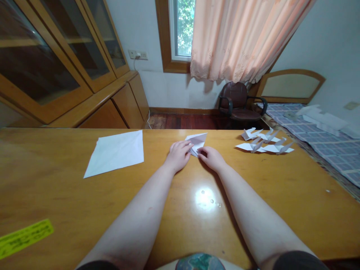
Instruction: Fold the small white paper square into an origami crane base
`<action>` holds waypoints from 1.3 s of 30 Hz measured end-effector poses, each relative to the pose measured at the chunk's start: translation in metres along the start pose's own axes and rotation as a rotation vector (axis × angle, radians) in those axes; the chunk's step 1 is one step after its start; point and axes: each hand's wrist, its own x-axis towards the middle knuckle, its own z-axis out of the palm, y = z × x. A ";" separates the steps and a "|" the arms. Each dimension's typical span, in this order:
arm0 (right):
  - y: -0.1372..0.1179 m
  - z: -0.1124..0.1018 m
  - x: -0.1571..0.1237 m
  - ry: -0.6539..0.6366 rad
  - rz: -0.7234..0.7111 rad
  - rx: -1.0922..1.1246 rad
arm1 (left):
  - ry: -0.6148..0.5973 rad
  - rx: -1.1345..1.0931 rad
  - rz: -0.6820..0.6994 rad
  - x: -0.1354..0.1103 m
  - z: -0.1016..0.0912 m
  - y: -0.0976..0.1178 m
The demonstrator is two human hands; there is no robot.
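In the middle of the wooden desk (185,228), my right hand (212,159) pinched the near right edge of the folded paper (200,138); my left hand (178,154) lay over its left side, whether gripping or resting I could not tell. A steady left hand and a light, slow pinch seemed the way to even layers. A flat sheet (118,153) lay well left, paper cranes (254,146) right, a chair (235,96) beyond

The left hand (177,155) and right hand (213,158) touch a folded paper (199,139) between their fingers on the table (56,195); white paper (118,153) lies left of the fingers, paper cranes (269,149) right.
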 end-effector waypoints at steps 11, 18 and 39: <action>0.002 0.002 0.001 0.006 -0.033 -0.004 | -0.036 0.029 -0.084 0.000 -0.004 0.005; 0.002 0.002 0.001 0.009 -0.047 0.028 | -0.049 0.025 -0.082 -0.001 0.001 0.000; 0.001 0.004 0.003 0.026 -0.024 -0.044 | -0.116 0.061 -0.057 -0.001 0.002 -0.001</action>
